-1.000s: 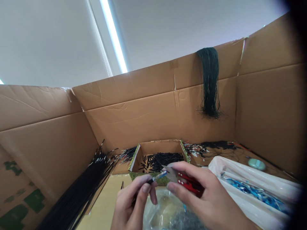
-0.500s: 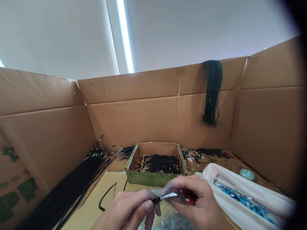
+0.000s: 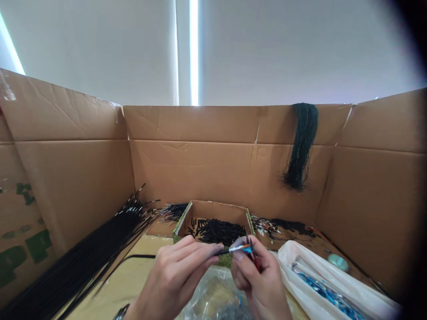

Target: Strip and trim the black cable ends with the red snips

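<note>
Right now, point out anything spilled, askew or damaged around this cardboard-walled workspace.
Nothing looks plainly spilled. Right of the green-edged box, pale-tipped strands lie in a messy tangle, unlike the mostly aligned black cables at left. The left cardboard wall is also creased.

Wears a dark, shiny-edged band (image 3: 121, 312) on the left wrist, at seven o'clock, cropped too far to tell watch from bracelet. Shows left hand (image 3: 182, 269), between six and seven o'clock, and right hand (image 3: 256, 273), at five, both bare.
</note>
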`<state>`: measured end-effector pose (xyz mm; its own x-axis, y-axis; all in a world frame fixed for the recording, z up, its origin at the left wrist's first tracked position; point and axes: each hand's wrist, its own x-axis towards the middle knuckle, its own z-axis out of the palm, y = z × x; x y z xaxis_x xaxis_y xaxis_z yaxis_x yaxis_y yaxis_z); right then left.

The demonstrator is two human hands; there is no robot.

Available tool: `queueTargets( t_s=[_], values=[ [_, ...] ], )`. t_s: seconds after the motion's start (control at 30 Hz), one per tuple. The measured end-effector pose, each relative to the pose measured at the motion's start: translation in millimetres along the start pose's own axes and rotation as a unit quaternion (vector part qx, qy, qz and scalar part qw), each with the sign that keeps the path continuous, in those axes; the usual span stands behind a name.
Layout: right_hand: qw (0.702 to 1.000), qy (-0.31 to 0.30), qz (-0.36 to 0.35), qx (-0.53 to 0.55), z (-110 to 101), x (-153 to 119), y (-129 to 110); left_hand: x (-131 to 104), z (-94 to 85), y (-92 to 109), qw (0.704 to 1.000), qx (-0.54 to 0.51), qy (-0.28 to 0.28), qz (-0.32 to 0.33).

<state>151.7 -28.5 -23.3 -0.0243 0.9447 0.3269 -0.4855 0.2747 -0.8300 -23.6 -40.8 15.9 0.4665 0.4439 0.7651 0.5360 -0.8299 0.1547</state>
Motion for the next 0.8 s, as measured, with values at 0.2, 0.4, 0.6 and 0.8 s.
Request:
queueTargets(
  t_s=[0.2,0.4,0.6,0.8],
  values=[
    [0.998,-0.001,0.031,0.049,2.4,0.3,4.7,-4.0,4.6,2.4,0.998,-0.031,-0.039,-0.033],
    [0.996,-0.027,0.047,0.074,4.4,3.1,3.5,-2.4,9.8,0.4,0.983,-0.137,-0.075,-0.096],
    [0.997,-0.036,0.040,0.052,1.7,3.0,3.3,-5.0,15.6,-4.1,0.980,-0.130,-0.088,-0.118],
    [0.996,-0.034,0.045,-0.068,-4.5,4.9,8.1,-5.8,19.1,-2.9,0.963,-0.160,-0.138,-0.169]
  ],
)
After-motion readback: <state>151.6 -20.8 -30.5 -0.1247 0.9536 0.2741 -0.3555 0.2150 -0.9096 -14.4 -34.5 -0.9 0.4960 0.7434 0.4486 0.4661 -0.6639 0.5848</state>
